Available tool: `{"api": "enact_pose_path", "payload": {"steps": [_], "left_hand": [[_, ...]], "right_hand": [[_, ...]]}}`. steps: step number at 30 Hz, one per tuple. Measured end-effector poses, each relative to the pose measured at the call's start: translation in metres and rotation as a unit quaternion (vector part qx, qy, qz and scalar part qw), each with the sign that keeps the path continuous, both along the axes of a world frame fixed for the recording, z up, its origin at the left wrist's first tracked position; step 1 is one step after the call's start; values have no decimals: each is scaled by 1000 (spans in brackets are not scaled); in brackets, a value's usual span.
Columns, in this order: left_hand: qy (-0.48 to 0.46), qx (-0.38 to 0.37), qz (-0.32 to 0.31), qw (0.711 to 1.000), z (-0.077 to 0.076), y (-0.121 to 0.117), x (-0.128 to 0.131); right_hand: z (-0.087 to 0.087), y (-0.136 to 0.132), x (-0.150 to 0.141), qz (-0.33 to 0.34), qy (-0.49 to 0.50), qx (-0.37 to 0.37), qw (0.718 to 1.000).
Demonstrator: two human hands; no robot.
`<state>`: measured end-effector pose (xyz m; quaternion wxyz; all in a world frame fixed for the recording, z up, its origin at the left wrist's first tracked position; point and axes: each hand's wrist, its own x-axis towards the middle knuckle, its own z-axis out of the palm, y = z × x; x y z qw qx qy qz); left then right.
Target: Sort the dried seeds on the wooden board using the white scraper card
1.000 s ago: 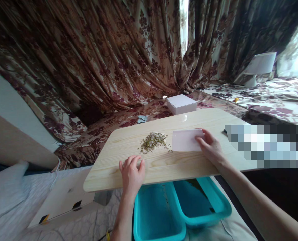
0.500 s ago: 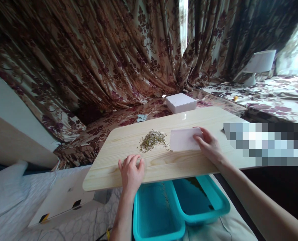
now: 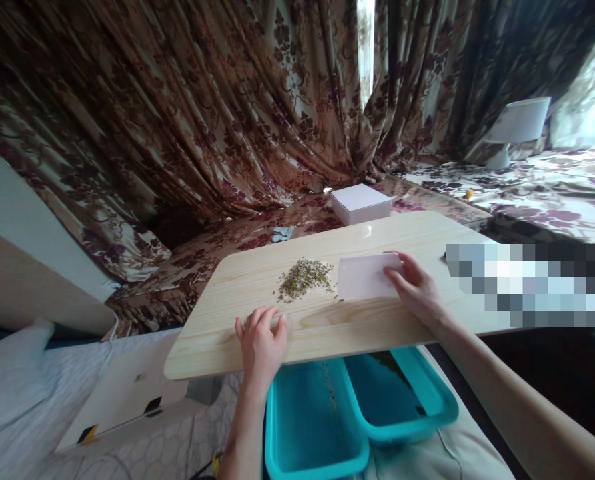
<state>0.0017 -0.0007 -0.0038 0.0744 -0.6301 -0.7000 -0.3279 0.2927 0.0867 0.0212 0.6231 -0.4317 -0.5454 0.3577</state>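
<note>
Pinching the right end of the pale card, our right hand holds it slightly closer to the grain pile than before. It lies on the desk, long axis left-to-right, short edge facing the pile. Our left hand rests, fingers loosely spread. Below, the teal tub has dark green matter in its right compartment.

Pixelated object, pillow cut off left

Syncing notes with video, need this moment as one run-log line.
left hand: resting on board | right hand: holding pale sheet | seed-like pile: left of sheet
</note>
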Motion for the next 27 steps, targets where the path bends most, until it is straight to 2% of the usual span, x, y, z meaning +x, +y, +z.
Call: {"api": "enact_pose_path", "payload": {"steps": [8, 18, 27], "left_hand": [[-7, -5, 0, 1000, 1, 0, 1], [-8, 3, -1, 1000, 1, 0, 1], [2, 8, 6, 1000, 0, 1, 0]], "right_hand": [[1, -1, 0, 15, -18, 0, 1000], [-2, 1, -1, -34, -63, 26, 997], [-1, -3, -2, 10, -63, 31, 997]]}}
